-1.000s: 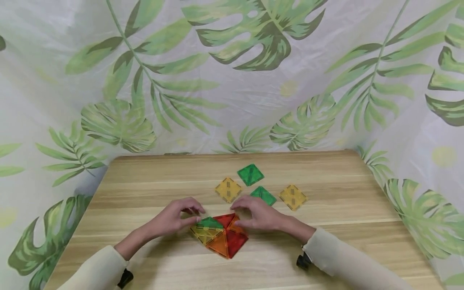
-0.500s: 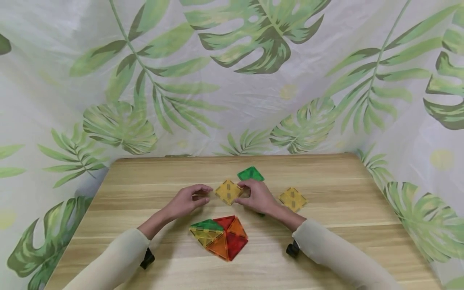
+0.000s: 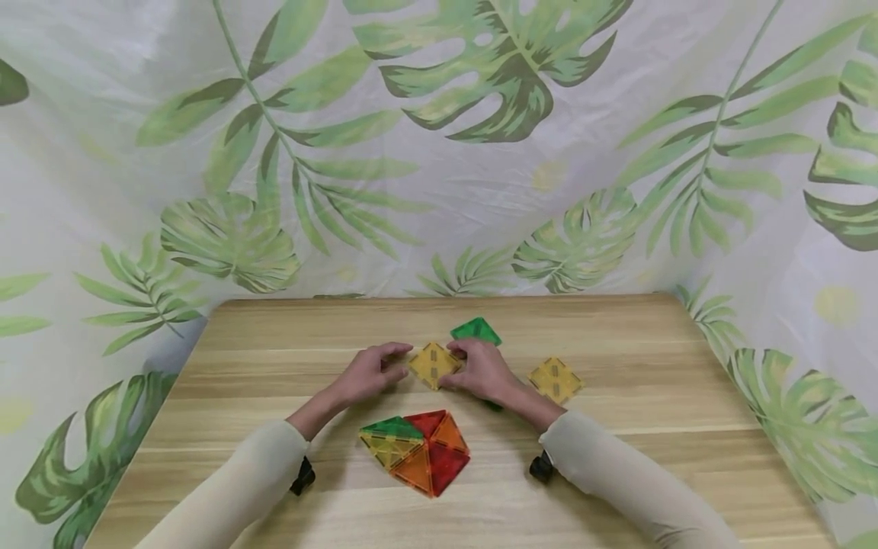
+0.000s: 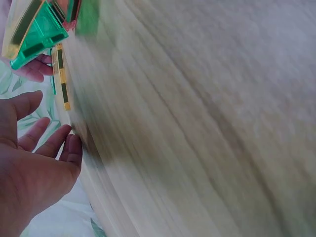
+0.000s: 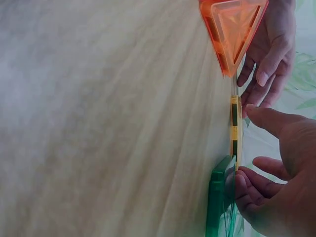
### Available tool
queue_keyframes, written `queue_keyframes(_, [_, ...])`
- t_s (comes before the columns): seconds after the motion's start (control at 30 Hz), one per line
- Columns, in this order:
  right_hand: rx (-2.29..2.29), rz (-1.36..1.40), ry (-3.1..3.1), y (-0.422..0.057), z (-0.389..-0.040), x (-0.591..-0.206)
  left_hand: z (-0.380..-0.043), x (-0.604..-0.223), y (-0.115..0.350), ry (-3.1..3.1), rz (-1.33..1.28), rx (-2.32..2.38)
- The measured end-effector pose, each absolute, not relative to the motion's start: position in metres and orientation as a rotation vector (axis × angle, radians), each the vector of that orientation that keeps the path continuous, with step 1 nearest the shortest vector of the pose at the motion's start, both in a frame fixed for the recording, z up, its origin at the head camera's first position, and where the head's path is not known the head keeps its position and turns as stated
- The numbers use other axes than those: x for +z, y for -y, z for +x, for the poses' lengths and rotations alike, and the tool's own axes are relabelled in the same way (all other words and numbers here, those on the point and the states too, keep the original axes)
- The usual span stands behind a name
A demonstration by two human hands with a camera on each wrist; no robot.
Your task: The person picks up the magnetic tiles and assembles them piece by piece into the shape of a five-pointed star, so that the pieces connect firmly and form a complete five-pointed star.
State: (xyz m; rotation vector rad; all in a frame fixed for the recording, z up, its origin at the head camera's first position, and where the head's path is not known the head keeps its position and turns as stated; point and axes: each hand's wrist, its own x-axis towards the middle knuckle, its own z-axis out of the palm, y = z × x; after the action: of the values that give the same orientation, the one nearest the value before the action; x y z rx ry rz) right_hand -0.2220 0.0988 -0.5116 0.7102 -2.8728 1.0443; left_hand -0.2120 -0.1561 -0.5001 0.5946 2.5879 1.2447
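Note:
A yellow square magnetic tile (image 3: 434, 366) lies flat on the table, a corner toward me. My right hand (image 3: 483, 371) holds its right corner, thumb and fingertips on either side; in the right wrist view the thumb (image 5: 266, 118) meets one edge of it. My left hand (image 3: 366, 374) hovers just left of the tile, fingers relaxed and apart from it. Nearer me stands a raised shape of joined triangular magnetic tiles (image 3: 418, 454) in red, orange, yellow and green. One green tile (image 5: 219, 202) is mostly hidden under my right hand in the head view.
Another green tile (image 3: 476, 329) lies behind my right hand, partly covered by it. To the right is a second yellow square tile (image 3: 555, 380). The wooden table (image 3: 652, 465) meets a leaf-patterned cloth (image 3: 473, 191) at its back edge.
Both hands have left the joined triangles and moved away from me to the yellow tile. In the last half second my left hand has come closer to it; the tile lies where it was.

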Motion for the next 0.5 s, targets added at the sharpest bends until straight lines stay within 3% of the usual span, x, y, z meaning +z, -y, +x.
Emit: queue_keyframes(0.5, [0.929, 0.751, 2.87, -0.0949, -0.2223, -0.5149, -0.2135, -0.5004, 0.1459, -2.478, 0.54, 1.34])
